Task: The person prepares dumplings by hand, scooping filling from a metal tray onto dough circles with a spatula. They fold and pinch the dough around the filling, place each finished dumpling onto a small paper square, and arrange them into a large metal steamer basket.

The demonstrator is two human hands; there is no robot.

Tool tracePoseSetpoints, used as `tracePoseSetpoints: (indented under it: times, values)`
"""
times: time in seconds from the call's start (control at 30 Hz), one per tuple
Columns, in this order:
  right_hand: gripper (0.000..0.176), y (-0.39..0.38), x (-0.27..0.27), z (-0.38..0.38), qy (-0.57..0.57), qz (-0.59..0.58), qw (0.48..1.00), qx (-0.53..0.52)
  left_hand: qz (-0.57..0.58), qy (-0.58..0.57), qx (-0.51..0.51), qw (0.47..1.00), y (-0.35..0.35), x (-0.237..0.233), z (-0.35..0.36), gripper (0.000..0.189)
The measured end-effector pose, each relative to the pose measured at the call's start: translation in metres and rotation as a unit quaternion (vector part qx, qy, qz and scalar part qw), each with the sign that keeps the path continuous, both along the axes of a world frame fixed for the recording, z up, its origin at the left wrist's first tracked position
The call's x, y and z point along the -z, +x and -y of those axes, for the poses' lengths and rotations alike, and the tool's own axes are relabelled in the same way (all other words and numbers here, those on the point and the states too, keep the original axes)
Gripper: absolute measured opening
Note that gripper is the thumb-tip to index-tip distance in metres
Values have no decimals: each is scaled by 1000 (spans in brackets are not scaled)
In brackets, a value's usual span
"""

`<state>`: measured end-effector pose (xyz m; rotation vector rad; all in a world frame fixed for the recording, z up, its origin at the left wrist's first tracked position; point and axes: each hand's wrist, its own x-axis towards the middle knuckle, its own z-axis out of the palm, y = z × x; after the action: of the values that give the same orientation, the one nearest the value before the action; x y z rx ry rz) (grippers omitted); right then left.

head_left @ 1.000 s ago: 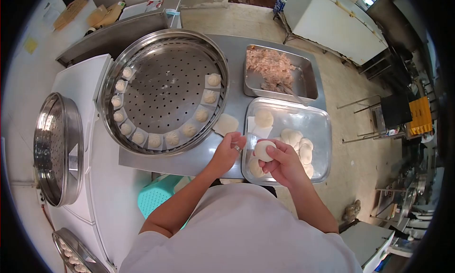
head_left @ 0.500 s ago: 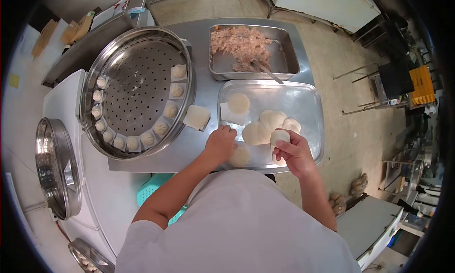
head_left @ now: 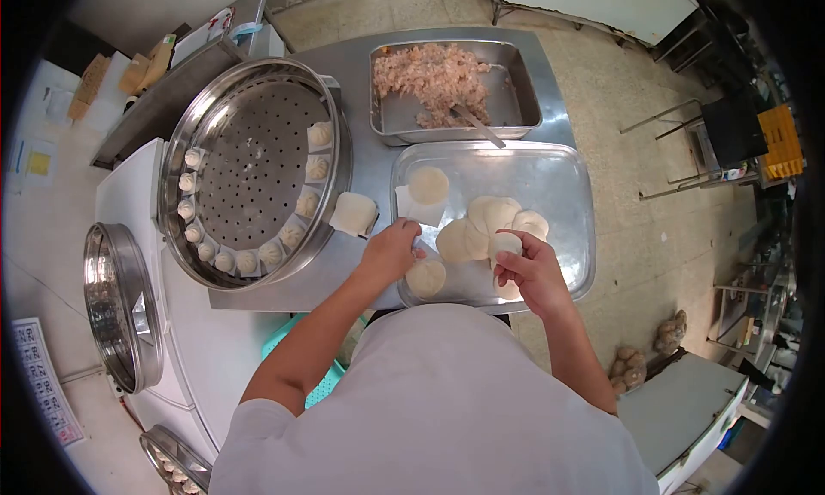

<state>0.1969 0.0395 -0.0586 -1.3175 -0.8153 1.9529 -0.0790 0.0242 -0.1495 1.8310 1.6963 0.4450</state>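
Observation:
My right hand [head_left: 536, 278] grips a round dough wrapper [head_left: 506, 242] between thumb and fingers, above the right part of a metal tray [head_left: 563, 237]. Overlapping wrappers [head_left: 490, 213] lie on the tray just behind it. At the tray's left rim is my left hand [head_left: 391, 253], its fingers curled together; what they hold, if anything, is hidden. Below those fingertips lies a single wrapper [head_left: 425, 278]. Another wrapper [head_left: 428, 186] rests on a paper square [head_left: 414, 210] farther back. A stack of paper squares [head_left: 353, 213] stands left of the tray.
A large round steamer [head_left: 258, 164] with pleated buns [head_left: 290, 235] around its inner edge stands at left. Behind the tray, a deep pan [head_left: 516, 117] holds meat filling [head_left: 434, 74] and a metal-handled utensil [head_left: 481, 127]. More steamer trays [head_left: 120, 306] sit at far left.
The view has shifted slightly. My left hand has drawn a little up and left, uncovering more of the lower wrapper. My right hand still holds its wrapper, now tilted more upright.

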Motion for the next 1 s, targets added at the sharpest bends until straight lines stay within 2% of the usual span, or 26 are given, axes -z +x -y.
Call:
tracePoseSetpoints:
  times: [0.1, 0.2, 0.3, 0.4, 0.47, 0.57, 0.7, 0.77, 0.93, 1.0]
  values:
    - [43, -4, 1, -1, 5, 8, 1000, -6, -26, -18, 54, 998, -6, 17, 0, 26]
    - [44, -8, 0, 0, 10, 17, 1000, -14, -27, -22, 55, 998, -7, 19, -1, 31]
    - [44, -12, 3, 3, 14, 31, 999, -19, 14, -5, -20, 1000, -3, 4, 1, 30]
    - [44, -14, 4, 7, 11, 37, 999, -17, 0, -2, -8, 1000, -4, 5, -3, 34]
    - [44, -17, 5, 10, 13, 36, 999, -12, 3, -15, -6, 1000, -9, 24, -10, 36]
    - [44, -26, 1, 12, 31, 78, 996, -27, 20, -25, -11, 999, -13, 28, -17, 36]
    - [44, -45, 17, 14, 137, 191, 967, -94, 42, 24, -45, 998, -12, 16, -10, 26]
    - [45, -55, 29, 13, 189, 248, 943, -121, 21, 37, -21, 999, -16, 14, -2, 21]
    - [48, -80, 43, 2, 276, 297, 898, -172, 0, 102, 6, 995, -22, 17, 19, 9]
    - [47, -87, 47, -2, 304, 315, 878, -195, 24, 132, -2, 991, -25, 18, 28, 15]
